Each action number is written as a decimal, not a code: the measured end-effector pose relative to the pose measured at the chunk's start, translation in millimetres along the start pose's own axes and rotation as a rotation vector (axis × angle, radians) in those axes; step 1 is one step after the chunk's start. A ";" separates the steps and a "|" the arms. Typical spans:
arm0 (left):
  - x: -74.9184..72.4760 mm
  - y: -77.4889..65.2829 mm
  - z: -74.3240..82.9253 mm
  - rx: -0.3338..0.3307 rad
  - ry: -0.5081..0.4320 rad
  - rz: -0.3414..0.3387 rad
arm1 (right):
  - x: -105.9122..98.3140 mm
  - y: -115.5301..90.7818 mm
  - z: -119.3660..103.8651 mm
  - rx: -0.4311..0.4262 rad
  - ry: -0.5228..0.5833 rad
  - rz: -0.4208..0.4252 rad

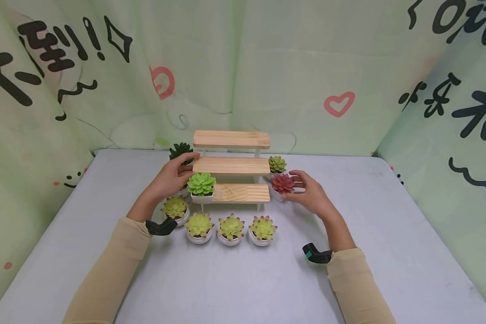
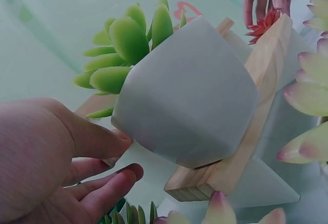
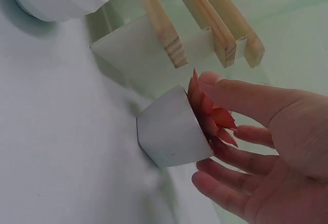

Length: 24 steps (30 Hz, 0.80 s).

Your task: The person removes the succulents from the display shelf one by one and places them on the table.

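A bright green succulent (image 1: 201, 183) in a white pot (image 2: 187, 93) stands at the left end of the lowest wooden shelf (image 1: 241, 193). Beside it is my left hand (image 1: 173, 175), thumb near the pot's side and fingers loosely spread, with nothing in its grasp. At the stand's right, a red succulent (image 1: 282, 183) sits in a white pot (image 3: 174, 129) low at the table. My right hand (image 1: 309, 193) reaches round this plant from the right. Its thumb is right at the red leaves, and its loosely bent fingers are by the far rim.
Several yellow-green succulents (image 1: 231, 227) in white pots line the stand's front and left. A dark green succulent (image 1: 180, 152) stands behind the left hand, another green one (image 1: 277, 164) behind the red. The middle shelf (image 1: 231, 166) and top shelf (image 1: 231, 140) rise behind.
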State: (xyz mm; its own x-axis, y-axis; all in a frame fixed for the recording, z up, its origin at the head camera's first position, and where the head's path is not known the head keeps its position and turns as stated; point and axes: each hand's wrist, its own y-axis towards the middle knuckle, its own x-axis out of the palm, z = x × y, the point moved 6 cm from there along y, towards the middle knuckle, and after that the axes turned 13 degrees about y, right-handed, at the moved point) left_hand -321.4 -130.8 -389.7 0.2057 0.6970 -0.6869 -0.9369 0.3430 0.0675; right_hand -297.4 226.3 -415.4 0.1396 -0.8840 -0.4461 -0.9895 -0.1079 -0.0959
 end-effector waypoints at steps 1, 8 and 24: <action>0.1 0.0 -0.2 -0.001 0.000 0.000 | -1.1 -0.3 -0.4 -0.004 0.008 0.002; 0.5 0.6 -2.1 -0.003 0.003 -0.004 | -10.9 -5.0 -9.9 -0.053 0.020 0.035; -0.6 0.3 -1.1 -0.009 0.005 -0.015 | -13.1 -13.0 -29.0 -0.135 0.052 0.091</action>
State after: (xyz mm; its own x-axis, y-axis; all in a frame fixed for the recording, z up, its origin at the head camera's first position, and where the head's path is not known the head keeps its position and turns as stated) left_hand -322.1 -131.8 -390.1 0.2184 0.6889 -0.6912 -0.9363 0.3474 0.0505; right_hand -287.4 226.1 -382.5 0.0507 -0.9148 -0.4008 -0.9944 -0.0837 0.0652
